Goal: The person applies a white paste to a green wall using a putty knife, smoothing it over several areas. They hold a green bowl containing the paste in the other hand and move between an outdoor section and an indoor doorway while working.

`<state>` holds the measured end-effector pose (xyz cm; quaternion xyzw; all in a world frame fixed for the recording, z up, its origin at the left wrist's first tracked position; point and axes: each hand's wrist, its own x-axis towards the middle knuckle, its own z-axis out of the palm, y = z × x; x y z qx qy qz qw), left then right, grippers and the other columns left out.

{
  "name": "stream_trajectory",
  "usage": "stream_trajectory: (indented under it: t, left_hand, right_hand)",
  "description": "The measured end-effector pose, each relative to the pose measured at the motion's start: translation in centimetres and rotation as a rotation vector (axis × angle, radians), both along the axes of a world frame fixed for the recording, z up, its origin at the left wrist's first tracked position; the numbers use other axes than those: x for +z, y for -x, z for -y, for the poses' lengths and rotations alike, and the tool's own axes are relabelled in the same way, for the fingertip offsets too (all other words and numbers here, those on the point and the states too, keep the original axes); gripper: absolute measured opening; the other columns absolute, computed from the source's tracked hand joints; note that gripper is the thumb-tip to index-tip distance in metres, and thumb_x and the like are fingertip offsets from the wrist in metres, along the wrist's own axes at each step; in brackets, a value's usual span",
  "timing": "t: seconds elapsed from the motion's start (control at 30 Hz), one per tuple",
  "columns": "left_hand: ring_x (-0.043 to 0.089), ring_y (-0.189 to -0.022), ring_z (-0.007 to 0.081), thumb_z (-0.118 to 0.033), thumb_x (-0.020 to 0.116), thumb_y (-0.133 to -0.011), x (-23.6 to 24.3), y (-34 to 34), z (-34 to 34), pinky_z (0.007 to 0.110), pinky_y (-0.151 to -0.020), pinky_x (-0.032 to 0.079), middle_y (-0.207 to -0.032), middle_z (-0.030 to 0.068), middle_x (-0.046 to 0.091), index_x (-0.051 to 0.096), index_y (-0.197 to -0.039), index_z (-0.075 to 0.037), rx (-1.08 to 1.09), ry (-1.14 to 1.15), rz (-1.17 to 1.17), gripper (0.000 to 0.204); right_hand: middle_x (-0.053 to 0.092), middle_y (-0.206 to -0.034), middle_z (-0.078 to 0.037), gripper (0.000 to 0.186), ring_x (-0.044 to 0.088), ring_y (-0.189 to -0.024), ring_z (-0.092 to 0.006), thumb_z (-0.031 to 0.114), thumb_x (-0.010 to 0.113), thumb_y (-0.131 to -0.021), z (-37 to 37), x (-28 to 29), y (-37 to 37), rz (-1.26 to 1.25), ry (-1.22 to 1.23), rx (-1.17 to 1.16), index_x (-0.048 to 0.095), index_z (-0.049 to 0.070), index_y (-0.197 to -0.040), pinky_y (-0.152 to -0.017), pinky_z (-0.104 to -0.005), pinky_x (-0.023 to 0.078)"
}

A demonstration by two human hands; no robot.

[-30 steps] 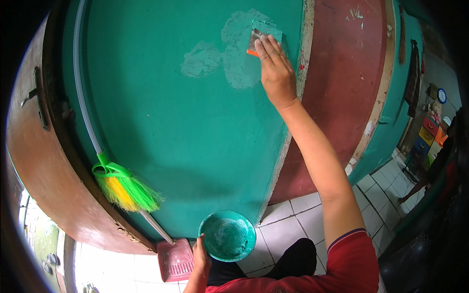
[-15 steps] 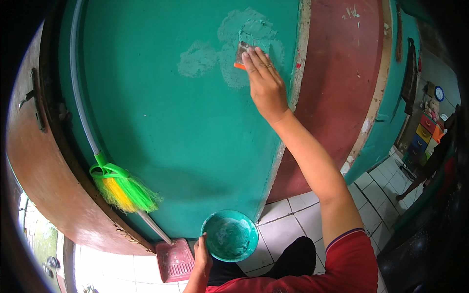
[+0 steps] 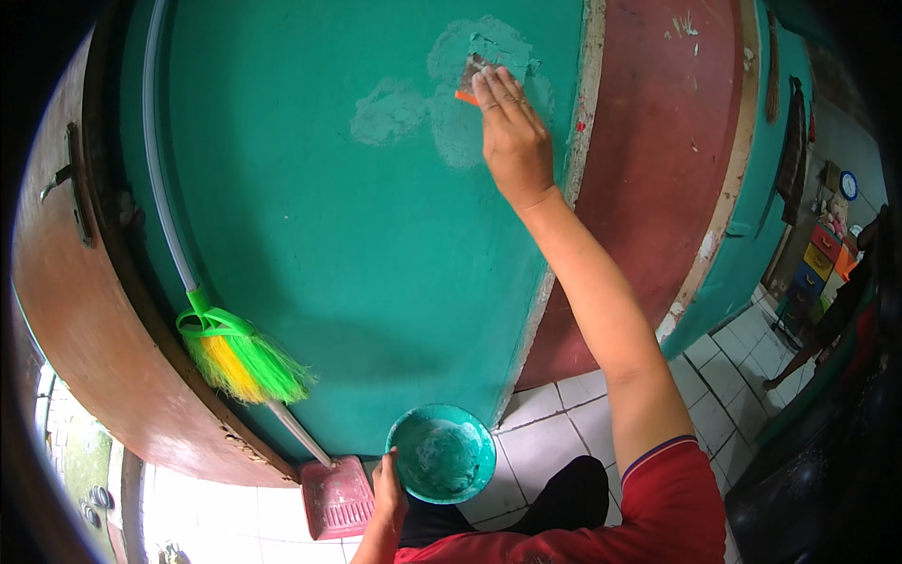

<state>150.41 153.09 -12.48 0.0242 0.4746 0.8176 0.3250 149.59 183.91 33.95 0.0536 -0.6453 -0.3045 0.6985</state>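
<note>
My right hand (image 3: 517, 141) is raised to the green wall (image 3: 310, 188), its fingers pressed along a flat putty scraper (image 3: 473, 73) with an orange edge. The blade lies against a patch of wet green putty (image 3: 498, 42) on the upper wall. A paler, thinner smear (image 3: 388, 113) spreads to its left. Low in front of me, my left hand (image 3: 388, 489) grips the left rim of a round green bowl (image 3: 487, 451). Inside the bowl, green putty (image 3: 442, 461) coats the bottom and sides.
A broom (image 3: 244, 352) with green and yellow bristles leans on the wall at left, above a red dustpan (image 3: 336, 498). Beyond it is a wooden door (image 3: 85, 310). Right of the wall stands a reddish-brown panel (image 3: 648, 188). White tiles (image 3: 540, 446) cover the floor.
My right hand has moved the scraper a little higher up the putty patch. The left hand keeps the bowl in place. The view has shifted slightly.
</note>
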Motion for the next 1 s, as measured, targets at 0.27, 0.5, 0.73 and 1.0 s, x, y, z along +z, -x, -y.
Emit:
stream_trajectory:
  t: [0.27, 0.5, 0.73, 1.0]
  left_hand:
    - [0.054, -0.082, 0.0122, -0.040, 0.064, -0.095, -1.7, 0.9, 0.1, 0.028, -0.074, 0.045, -0.091, 0.0034, 0.060, 0.064, -0.103, 0.003, -0.023, 0.017, 0.003, 0.044]
    - [0.053, -0.083, 0.0122, -0.043, 0.065, -0.095, 0.6, -0.1, -0.3, 0.027, -0.075, 0.043, -0.091, 0.0028, 0.059, 0.065, -0.103, 0.003, 0.000, 0.004, -0.062, 0.046]
    - [0.052, -0.085, 0.0120, -0.044, 0.065, -0.094, -0.6, 0.2, -0.4, 0.028, -0.077, 0.043, -0.092, 0.0035, 0.059, 0.065, -0.104, 0.003, -0.004, 0.017, -0.035, 0.049]
    - [0.054, -0.084, 0.0121, -0.043, 0.064, -0.096, -2.1, 0.8, 0.5, 0.027, -0.075, 0.044, -0.093, 0.0037, 0.061, 0.065, -0.104, 0.004, -0.004, 0.069, -0.040, 0.047]
  right_hand:
    - [0.065, -0.132, -0.016, 0.039, 0.061, -0.126, -0.0332, -0.004, 0.061, -0.090, 1.4, -2.9, -0.9, 0.112, -0.047, 0.054, 0.064, 0.001, -0.129, -0.108, -0.0462, 0.051]
    - [0.066, -0.130, -0.015, 0.039, 0.060, -0.127, -0.0317, -0.004, 0.061, -0.090, -1.1, 2.1, -1.7, -0.037, -0.081, 0.007, 0.065, 0.002, -0.129, -0.110, -0.0454, 0.049]
    - [0.063, -0.135, -0.016, 0.041, 0.055, -0.133, -0.0335, -0.003, 0.059, -0.091, 0.0, -2.3, 0.5, 0.122, -0.064, 0.013, 0.062, 0.000, -0.131, -0.112, -0.0467, 0.047]
    - [0.062, -0.137, -0.014, 0.045, 0.055, -0.133, -0.0334, -0.008, 0.060, -0.088, -0.5, -3.3, -2.2, 0.148, -0.136, 0.058, 0.063, 0.001, -0.132, -0.112, -0.0486, 0.046]
